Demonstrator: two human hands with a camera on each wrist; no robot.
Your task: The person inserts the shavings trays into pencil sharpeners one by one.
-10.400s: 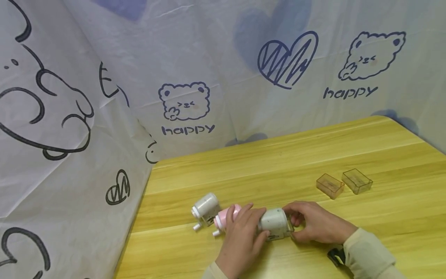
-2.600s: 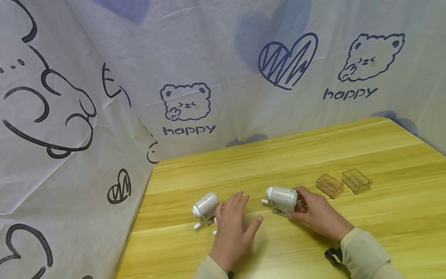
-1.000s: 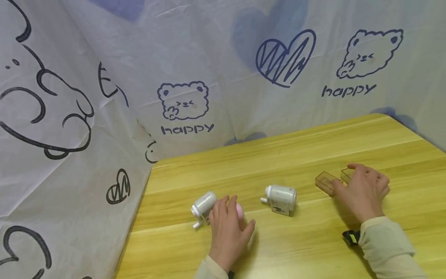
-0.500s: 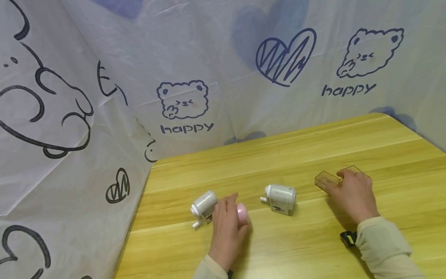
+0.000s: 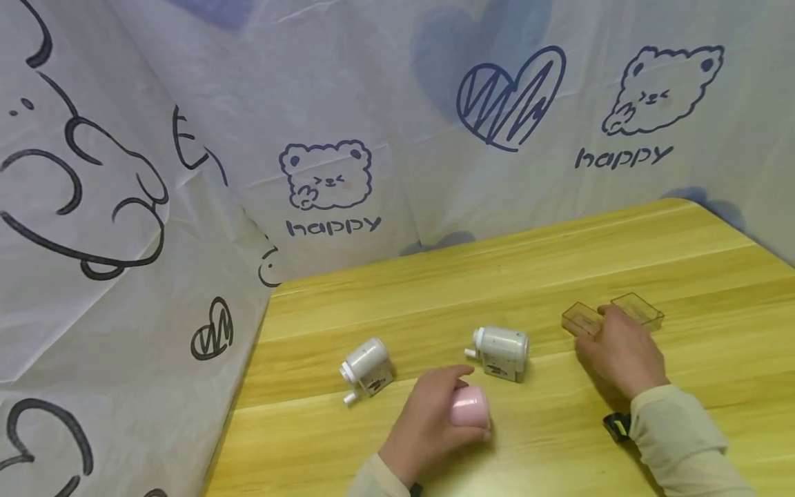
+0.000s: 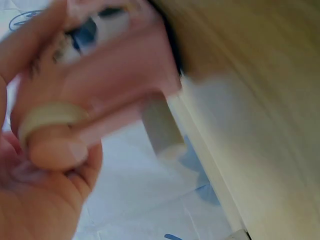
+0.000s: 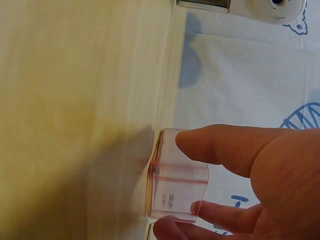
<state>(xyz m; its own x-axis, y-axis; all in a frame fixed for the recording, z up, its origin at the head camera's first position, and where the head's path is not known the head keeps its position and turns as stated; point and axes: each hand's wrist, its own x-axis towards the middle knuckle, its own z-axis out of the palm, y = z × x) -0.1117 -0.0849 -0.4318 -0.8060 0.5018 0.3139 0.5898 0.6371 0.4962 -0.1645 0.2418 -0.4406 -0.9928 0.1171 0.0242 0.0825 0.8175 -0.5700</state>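
My left hand (image 5: 428, 421) grips a pink hand-crank pencil sharpener (image 5: 470, 407), its fingers and thumb around the body. Blurred in the left wrist view, the same sharpener shows its crank arm and handle. My right hand (image 5: 624, 352) pinches a clear pinkish shavings drawer (image 7: 182, 180) between thumb and fingers, and the drawer sits on the table. Beside that hand lies a second clear, greyish drawer (image 5: 640, 310), partly covered by it. Two light grey crank sharpeners stand apart from the hands: one at left (image 5: 366, 366) and another sharpener (image 5: 504, 352) nearer the middle.
The wood-grain table (image 5: 435, 304) is bounded behind and at left by a white printed cloth (image 5: 410, 124) with bears and hearts. A dark strap (image 5: 617, 426) is at my right wrist.
The middle grey sharpener was set down earlier and released. My right hand went to the drawers, then shifted left onto the pinkish one. My left hand moved right with the pink sharpener.
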